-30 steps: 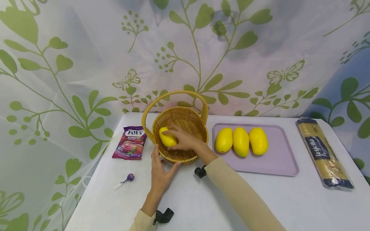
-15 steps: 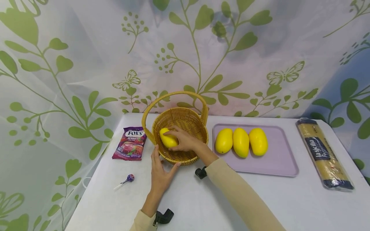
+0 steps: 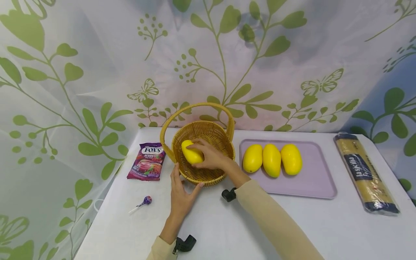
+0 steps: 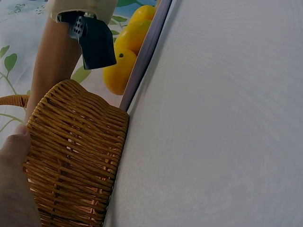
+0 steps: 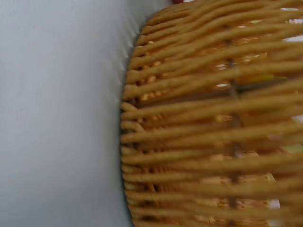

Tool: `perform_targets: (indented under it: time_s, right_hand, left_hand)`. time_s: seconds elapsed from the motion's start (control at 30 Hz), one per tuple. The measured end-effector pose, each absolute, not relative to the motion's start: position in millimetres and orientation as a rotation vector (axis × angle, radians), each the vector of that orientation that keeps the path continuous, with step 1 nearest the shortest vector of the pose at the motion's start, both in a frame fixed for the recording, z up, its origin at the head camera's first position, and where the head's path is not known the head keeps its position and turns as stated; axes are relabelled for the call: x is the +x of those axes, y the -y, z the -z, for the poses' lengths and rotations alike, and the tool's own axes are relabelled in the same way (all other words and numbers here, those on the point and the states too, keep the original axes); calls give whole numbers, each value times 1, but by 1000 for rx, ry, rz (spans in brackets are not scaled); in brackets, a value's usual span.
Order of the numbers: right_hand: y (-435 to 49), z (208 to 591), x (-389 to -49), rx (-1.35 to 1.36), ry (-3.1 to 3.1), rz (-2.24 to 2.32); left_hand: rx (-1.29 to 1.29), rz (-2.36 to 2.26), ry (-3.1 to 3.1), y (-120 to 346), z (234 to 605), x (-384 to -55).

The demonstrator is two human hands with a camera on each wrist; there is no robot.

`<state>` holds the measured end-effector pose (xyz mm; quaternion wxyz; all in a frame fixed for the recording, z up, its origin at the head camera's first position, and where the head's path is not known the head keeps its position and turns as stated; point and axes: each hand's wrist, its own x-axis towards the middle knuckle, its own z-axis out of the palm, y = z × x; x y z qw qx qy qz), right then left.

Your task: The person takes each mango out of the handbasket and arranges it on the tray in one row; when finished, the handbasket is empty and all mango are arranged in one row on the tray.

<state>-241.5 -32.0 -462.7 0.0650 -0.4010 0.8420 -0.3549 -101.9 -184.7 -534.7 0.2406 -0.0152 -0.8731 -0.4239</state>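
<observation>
In the head view my right hand (image 3: 210, 155) reaches into a round wicker basket (image 3: 211, 181) and grips a yellow mango (image 3: 191, 151) by its upper right side. The mango is inside, near the basket's left wall. My left hand (image 3: 182, 196) rests against the outside of the basket at the front left, its fingers and thumb spread along the wall. In the left wrist view the left thumb (image 4: 18, 137) touches the basket's rim (image 4: 71, 87). Only woven wall (image 5: 203, 123) and tabletop show in the right wrist view; the right hand is hidden there.
Right of the basket, a lilac tray (image 3: 315, 180) carries three more mangoes (image 3: 271, 160). A pasta packet (image 3: 365, 173) lies at the far right. To the left are a candy bag (image 3: 147, 161) and a lollipop (image 3: 144, 201). The basket's tall handle (image 3: 201, 104) arches overhead.
The mango in my right hand has shifted slightly right and toward the back within the basket, and the right wrist has moved slightly right. My left hand stays in place on the basket.
</observation>
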Motion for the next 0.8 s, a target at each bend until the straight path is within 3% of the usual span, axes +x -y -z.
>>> perform_targets:
  time_s: [0.8]
  right_hand:
    - [-60, 431, -205, -1265, -2721, 1249]
  left_hand:
    - [-65, 1152, 2370, 183, 534, -101]
